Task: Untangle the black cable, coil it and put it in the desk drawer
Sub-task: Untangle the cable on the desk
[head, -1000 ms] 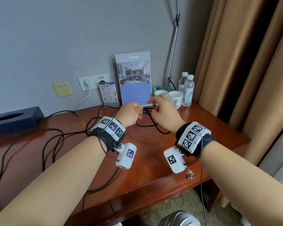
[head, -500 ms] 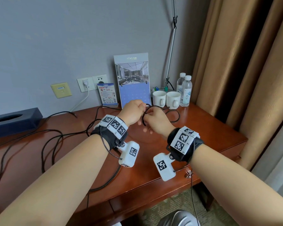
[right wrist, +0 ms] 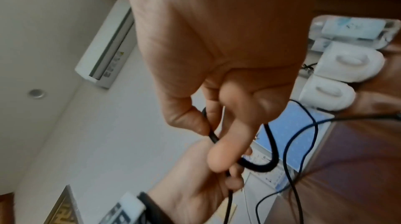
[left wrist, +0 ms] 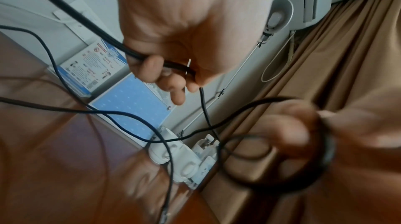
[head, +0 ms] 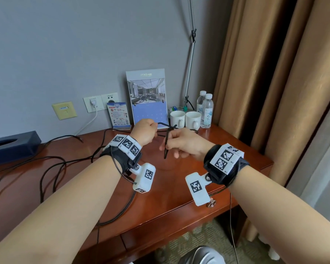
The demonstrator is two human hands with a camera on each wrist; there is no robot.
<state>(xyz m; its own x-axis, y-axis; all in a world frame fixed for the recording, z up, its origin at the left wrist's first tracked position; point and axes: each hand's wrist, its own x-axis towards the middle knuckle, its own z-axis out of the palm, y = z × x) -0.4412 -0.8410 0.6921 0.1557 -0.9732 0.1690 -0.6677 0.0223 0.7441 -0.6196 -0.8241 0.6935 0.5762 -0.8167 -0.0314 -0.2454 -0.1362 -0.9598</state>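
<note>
The black cable point(head: 167, 139) is thin, round and matte, and it is held up in the air above the wooden surface point(head: 171, 185), between the two hands. The left hand point(head: 144, 132) is a closed fist around it: in the left wrist view the fingers point(left wrist: 152, 70) curl over two or three strands lying side by side. The right hand point(head: 187, 142) has its grip on it too, thumb and fingers pinching a short loop that hangs down in front of the knuckles; the right wrist view shows the cable point(right wrist: 269, 164) bending in a tight curve round a fingertip. A short stretch runs taut from one fist to the other.

The rest of the cable trails off the left hand and sprawls in loose, overlapping loops over the left half of the surface, with one strand dropping past the front edge. The drawer point(head: 181, 223) in the front of the desk is shut, a small metal knob point(head: 211, 203) on its face.

At the back stand two white cups point(head: 185, 119), two water bottles point(head: 206, 111) and a calendar stand point(head: 148, 100); a dark blue tissue box point(head: 11, 147) sits at far left.
</note>
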